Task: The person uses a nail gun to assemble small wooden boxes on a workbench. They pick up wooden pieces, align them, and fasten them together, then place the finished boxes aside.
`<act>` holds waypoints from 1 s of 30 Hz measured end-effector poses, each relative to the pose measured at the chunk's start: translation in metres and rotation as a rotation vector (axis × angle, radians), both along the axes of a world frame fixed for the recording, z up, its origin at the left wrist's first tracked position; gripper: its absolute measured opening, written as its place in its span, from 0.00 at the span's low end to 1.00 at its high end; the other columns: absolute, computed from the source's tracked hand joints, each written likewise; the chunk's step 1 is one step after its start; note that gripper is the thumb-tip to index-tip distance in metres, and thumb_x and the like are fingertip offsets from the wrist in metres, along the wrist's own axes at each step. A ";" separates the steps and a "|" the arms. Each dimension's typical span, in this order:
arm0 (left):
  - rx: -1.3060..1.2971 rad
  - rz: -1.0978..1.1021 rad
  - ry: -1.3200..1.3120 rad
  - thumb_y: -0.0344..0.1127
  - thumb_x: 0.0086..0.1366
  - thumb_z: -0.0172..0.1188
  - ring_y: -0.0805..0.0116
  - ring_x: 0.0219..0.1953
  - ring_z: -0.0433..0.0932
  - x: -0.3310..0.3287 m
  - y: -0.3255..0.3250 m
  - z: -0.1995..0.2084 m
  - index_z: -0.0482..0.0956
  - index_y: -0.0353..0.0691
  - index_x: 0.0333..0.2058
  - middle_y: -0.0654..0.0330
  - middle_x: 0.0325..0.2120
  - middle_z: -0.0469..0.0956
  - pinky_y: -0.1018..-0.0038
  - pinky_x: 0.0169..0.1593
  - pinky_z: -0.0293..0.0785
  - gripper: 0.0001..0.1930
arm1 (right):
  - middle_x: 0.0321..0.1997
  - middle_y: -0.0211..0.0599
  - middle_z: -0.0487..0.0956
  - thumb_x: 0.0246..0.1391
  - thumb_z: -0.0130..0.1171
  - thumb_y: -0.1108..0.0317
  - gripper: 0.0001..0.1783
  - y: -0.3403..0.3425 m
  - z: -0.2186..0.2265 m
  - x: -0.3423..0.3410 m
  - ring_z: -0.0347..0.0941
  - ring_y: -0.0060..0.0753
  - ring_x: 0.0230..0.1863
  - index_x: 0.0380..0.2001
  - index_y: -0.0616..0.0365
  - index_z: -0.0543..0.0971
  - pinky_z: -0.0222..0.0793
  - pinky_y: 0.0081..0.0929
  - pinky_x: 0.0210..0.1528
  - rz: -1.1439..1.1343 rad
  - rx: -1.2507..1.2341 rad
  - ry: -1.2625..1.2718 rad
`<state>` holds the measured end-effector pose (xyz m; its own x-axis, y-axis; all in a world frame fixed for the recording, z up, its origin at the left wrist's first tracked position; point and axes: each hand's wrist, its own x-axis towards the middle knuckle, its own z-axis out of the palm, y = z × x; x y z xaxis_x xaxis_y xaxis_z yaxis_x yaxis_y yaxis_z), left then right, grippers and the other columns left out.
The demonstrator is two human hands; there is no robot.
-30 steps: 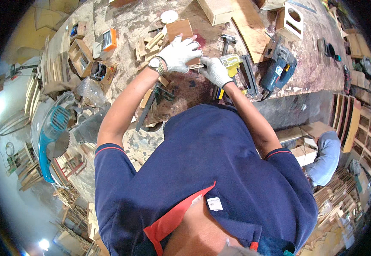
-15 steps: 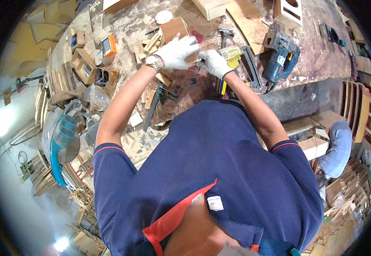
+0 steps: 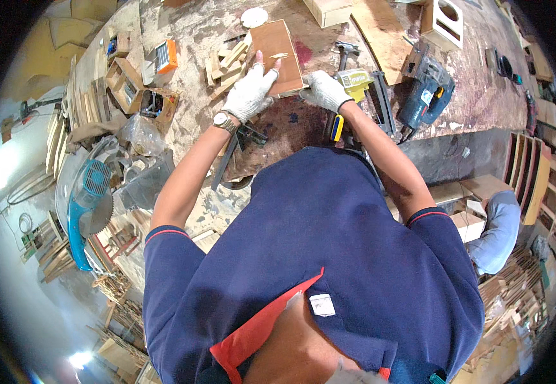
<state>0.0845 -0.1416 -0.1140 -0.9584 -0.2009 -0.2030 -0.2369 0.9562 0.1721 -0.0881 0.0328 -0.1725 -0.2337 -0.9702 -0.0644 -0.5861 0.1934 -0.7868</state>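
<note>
A wooden box (image 3: 277,40) with a flat reddish-brown top sits tilted on the workbench ahead of me. A few pale slivers (image 3: 279,56) lie or show on its top; they are too small to name. My left hand (image 3: 250,96), in a white knit glove with bare fingertips, grips the box's near left corner, one digit over the top. At the near right corner, my gloved right hand (image 3: 326,89) is closed on the edge, its fingertips partly hidden. A yellow-and-black nail gun (image 3: 358,80) lies just right of that hand.
A hammer (image 3: 345,52) and a blue jigsaw (image 3: 424,96) lie to the right. Wood strips (image 3: 227,64) are piled left of the box, near an orange-and-white box (image 3: 165,56). A teal circular saw (image 3: 86,192) stands at left. A person's blue-clad leg (image 3: 497,224) shows at right.
My left hand has slid off the top of the box toward its near left corner, uncovering the top. The box has turned and its top now faces me more. My right hand stays at its corner.
</note>
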 end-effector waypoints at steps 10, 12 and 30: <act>-0.076 -0.032 0.057 0.39 0.53 0.76 0.40 0.62 0.75 0.001 0.000 -0.011 0.55 0.56 0.75 0.24 0.69 0.53 0.60 0.51 0.83 0.53 | 0.34 0.55 0.83 0.52 0.66 0.61 0.16 0.000 -0.001 -0.002 0.82 0.60 0.38 0.44 0.52 0.86 0.77 0.46 0.41 0.010 0.077 0.033; -0.092 -0.043 0.077 0.39 0.52 0.77 0.40 0.62 0.75 0.000 -0.002 -0.013 0.56 0.56 0.74 0.24 0.69 0.54 0.61 0.51 0.84 0.53 | 0.34 0.55 0.83 0.52 0.66 0.61 0.16 0.001 -0.002 -0.002 0.82 0.60 0.38 0.44 0.52 0.86 0.77 0.47 0.41 0.008 0.039 0.025; -0.027 -0.016 0.132 0.34 0.50 0.77 0.41 0.68 0.68 0.003 -0.001 -0.023 0.55 0.52 0.74 0.31 0.72 0.51 0.59 0.59 0.79 0.54 | 0.34 0.54 0.83 0.53 0.63 0.62 0.12 -0.009 -0.026 0.017 0.81 0.61 0.38 0.40 0.54 0.85 0.78 0.46 0.41 0.035 -0.083 0.015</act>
